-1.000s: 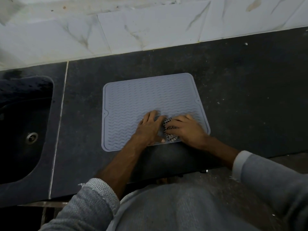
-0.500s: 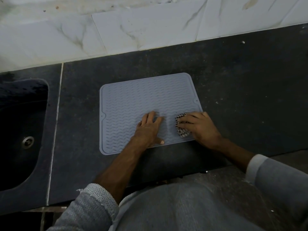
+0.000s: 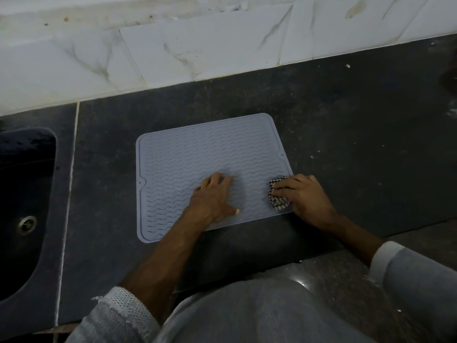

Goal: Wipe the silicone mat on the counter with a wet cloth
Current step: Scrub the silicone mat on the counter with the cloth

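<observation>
Silicone mat (image 3: 197,164) lies flat on the dark counter (image 3: 346,125), grey-blue with wavy ridges, its long axis running left to right across your view and skewed a little, right end farther from you. Your right hand (image 3: 304,196) sits at the mat's near right corner, fingers curled down and clamped over the checkered cloth (image 3: 278,193), which is bunched small and pressed on the mat just inside the right edge. So nearly all the unwiped-looking surface lies to the left of and beyond the cloth; I judge the coming stroke has to travel leftward along the long axis or away from you toward the far edge. Your left hand (image 3: 212,196) is spread flat, palm down, gripping nothing, pinning the mat near the middle of the near half. It lies directly in the leftward path of the cloth, with a bare strip of mat between the two hands, so you lift or shift it, or you wipe around it. Right hand is the one on the cloth, left is nearer the mat's centre. Sink (image 3: 24,206) with drain is well apart to the left, tiled wall (image 3: 197,45) runs behind, nothing else on the counter near the mat. Whether the cloth is wet can't be told in this dim light
</observation>
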A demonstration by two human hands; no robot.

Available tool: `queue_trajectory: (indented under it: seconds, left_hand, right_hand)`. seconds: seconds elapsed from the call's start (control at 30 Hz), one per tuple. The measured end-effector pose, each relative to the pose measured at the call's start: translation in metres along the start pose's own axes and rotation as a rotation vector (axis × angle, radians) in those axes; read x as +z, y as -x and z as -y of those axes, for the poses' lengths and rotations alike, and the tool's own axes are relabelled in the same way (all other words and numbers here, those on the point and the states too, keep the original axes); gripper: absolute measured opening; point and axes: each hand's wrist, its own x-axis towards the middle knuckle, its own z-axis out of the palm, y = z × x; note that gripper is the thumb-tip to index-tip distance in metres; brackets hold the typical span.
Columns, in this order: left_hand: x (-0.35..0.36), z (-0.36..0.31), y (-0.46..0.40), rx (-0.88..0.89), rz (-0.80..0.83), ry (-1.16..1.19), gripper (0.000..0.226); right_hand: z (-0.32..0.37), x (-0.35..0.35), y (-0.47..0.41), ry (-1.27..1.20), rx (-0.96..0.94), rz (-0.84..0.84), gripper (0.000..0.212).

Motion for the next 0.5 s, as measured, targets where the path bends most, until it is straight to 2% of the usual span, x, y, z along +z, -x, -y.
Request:
queue_trajectory:
  seconds: [0.1,0.17,0.33,0.5]
  left_hand:
    - [-0.011,-0.010,-0.018,0.015,-0.132,-0.016,0.094]
    - [-0.023,-0.015,-0.041,0.052,-0.160,-0.041,0.099]
    - [-0.058,-0.022,-0.106,0.109,-0.071,-0.117,0.121]
    - [-0.065,-0.021,-0.133,0.117,0.026,-0.120,0.130]
  right_hand:
    - [-0.003,-0.007,-0.008,-0.127,0.053,-0.061,0.054]
    - [-0.006,-0.015,-0.023,-0.138,0.088,-0.112,0.051]
    - [-0.026,-0.029,-0.097,-0.121,0.171,-0.164,0.041]
    - [-0.047,-0.025,-0.169,0.055,0.198,-0.086,0.043]
